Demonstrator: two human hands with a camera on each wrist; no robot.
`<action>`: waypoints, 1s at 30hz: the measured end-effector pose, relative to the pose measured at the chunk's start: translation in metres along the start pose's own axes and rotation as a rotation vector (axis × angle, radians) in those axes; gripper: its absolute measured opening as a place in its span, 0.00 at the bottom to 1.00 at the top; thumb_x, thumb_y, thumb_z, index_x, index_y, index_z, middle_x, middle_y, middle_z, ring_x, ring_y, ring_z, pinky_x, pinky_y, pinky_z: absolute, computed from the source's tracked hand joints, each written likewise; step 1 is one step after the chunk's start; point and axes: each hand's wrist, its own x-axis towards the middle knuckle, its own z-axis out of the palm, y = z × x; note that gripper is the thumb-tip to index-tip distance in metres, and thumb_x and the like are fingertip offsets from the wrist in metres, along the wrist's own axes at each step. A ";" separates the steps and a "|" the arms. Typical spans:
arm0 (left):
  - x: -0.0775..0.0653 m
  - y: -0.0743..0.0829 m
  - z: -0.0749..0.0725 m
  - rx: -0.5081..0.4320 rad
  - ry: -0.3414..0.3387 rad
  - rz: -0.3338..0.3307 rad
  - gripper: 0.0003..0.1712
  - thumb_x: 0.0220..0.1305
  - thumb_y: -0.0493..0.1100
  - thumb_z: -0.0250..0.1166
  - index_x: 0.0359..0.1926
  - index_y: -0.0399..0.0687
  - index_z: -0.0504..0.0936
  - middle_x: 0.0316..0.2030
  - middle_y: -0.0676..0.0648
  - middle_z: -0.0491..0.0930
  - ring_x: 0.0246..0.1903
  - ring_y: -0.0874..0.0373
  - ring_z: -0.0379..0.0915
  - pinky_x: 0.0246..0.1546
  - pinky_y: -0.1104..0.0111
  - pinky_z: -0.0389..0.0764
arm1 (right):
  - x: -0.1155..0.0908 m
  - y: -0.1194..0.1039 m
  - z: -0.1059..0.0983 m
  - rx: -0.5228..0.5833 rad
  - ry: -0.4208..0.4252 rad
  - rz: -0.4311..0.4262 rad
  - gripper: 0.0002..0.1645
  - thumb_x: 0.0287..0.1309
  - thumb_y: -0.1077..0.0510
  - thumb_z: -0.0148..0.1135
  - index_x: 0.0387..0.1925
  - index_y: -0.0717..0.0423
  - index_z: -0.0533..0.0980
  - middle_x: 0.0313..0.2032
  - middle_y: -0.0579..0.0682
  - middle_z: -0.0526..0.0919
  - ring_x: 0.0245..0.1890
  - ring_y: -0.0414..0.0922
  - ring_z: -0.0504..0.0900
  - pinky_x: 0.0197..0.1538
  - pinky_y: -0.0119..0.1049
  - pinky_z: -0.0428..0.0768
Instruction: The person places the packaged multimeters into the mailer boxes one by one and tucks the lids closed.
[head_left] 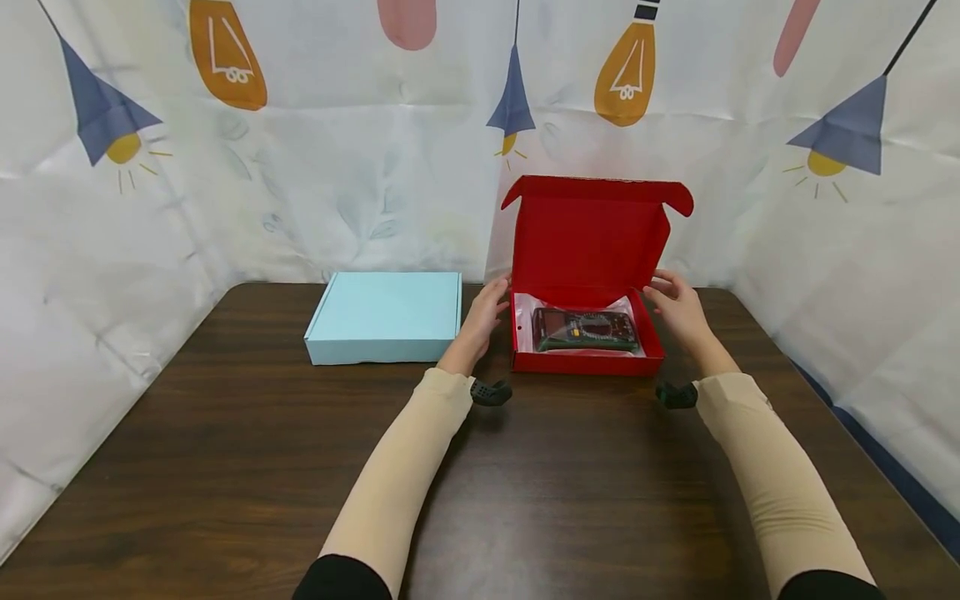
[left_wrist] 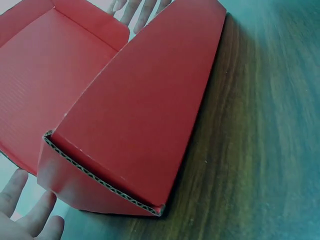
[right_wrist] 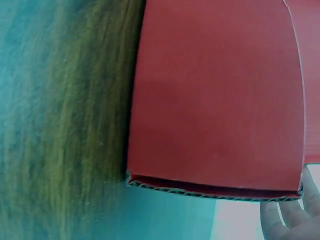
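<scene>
A red cardboard box (head_left: 588, 365) stands on the table with its lid (head_left: 588, 242) raised upright at the back. Inside lies a dark multimeter (head_left: 585, 330) in a clear plastic bag (head_left: 526, 325). My left hand (head_left: 480, 321) is at the box's left side, its fingers (left_wrist: 39, 215) extended along the side wall near the lid. At the right side, near the lid's hinge, is my right hand (head_left: 681, 315), with its fingers (right_wrist: 292, 215) loosely bent. Whether the right fingertips touch the cardboard is hard to tell. Both wrist views show the box's red front wall, which hides the multimeter.
A closed light-blue box (head_left: 386, 321) stands left of the red one, close to my left forearm. Behind the dark wooden table (head_left: 247, 467) hangs a white curtain (head_left: 315, 192) printed with lamps, and it also borders both sides.
</scene>
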 end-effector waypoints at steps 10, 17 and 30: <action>-0.003 -0.004 -0.002 0.045 -0.050 0.013 0.31 0.82 0.55 0.43 0.80 0.54 0.57 0.76 0.42 0.58 0.72 0.39 0.57 0.72 0.41 0.55 | 0.003 0.020 -0.003 -0.085 -0.002 -0.036 0.39 0.78 0.50 0.47 0.80 0.64 0.50 0.69 0.72 0.67 0.66 0.63 0.70 0.63 0.45 0.74; -0.007 -0.007 -0.002 0.064 -0.091 0.012 0.34 0.82 0.56 0.41 0.82 0.53 0.53 0.78 0.43 0.55 0.73 0.38 0.54 0.72 0.40 0.52 | -0.003 0.022 -0.001 -0.078 0.000 -0.047 0.38 0.78 0.50 0.48 0.79 0.63 0.52 0.69 0.70 0.69 0.59 0.50 0.76 0.67 0.46 0.73; -0.010 -0.008 -0.002 0.087 -0.115 0.022 0.34 0.78 0.42 0.39 0.82 0.54 0.51 0.79 0.42 0.54 0.76 0.44 0.49 0.74 0.42 0.49 | -0.001 0.023 -0.008 -0.103 -0.079 -0.066 0.41 0.77 0.62 0.46 0.81 0.62 0.41 0.69 0.74 0.66 0.65 0.65 0.72 0.58 0.33 0.78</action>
